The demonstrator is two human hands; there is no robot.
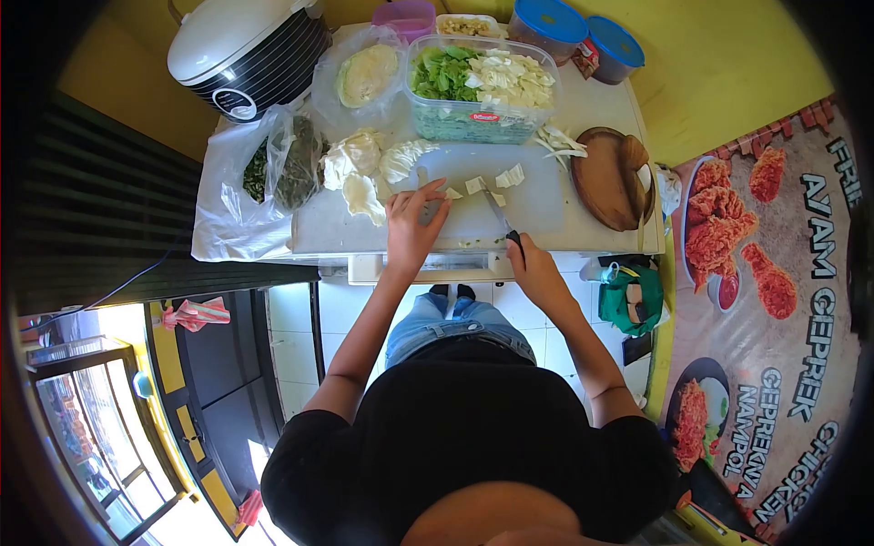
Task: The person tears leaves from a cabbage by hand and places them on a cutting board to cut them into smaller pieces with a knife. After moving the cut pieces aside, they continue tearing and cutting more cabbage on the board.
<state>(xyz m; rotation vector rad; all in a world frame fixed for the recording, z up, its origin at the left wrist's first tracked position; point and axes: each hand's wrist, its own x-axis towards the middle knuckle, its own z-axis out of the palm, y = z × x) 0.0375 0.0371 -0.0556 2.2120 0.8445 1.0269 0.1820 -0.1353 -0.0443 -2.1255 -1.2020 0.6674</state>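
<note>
My right hand (535, 271) is closed around the black handle of a knife (497, 211), whose blade points away over a pale cutting board (544, 202). Several small cut cabbage pieces (510, 176) lie on the board, one of them by the blade tip. My left hand (414, 227) rests at the board's left side, fingers stretched and thumb apart, close to a small cabbage piece (452, 194). Beyond it sit loose cabbage leaves (353, 162). Behind the board stands a clear plastic container (482, 127) holding chopped green leaves (443, 75) and chopped cabbage (512, 78).
A round wooden board or mortar (601, 182) stands at the right. To the left lie a plastic bag of dark greens (296, 164) and a bagged half cabbage (369, 75), below a rice cooker (250, 59). Blue-lidded tubs (551, 20) line the back.
</note>
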